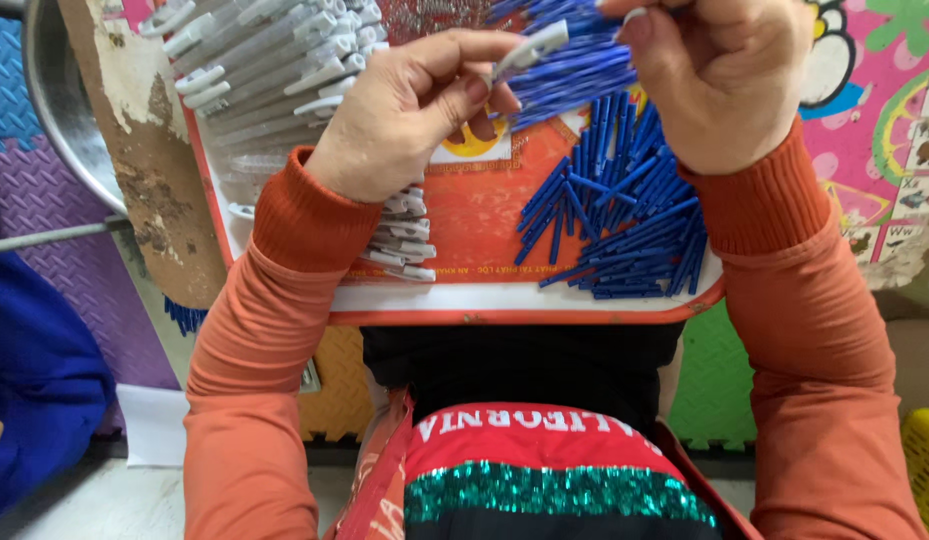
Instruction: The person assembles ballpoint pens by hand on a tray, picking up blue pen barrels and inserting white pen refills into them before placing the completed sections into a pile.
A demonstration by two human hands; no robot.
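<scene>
My left hand pinches a grey-white pen cap between thumb and fingers above an orange tray. My right hand is closed around a bundle of blue pen barrels and meets the left hand at the cap. A loose heap of blue pen barrels lies on the tray's right side, under my right wrist. Several grey pens with white clips are piled on the tray's left, and more grey pens show below my left wrist.
A metal bowl's rim and a worn wooden board sit to the left of the tray. Colourful foam mats cover the floor. A blue-clothed person is at the left edge, a yellow basket at lower right.
</scene>
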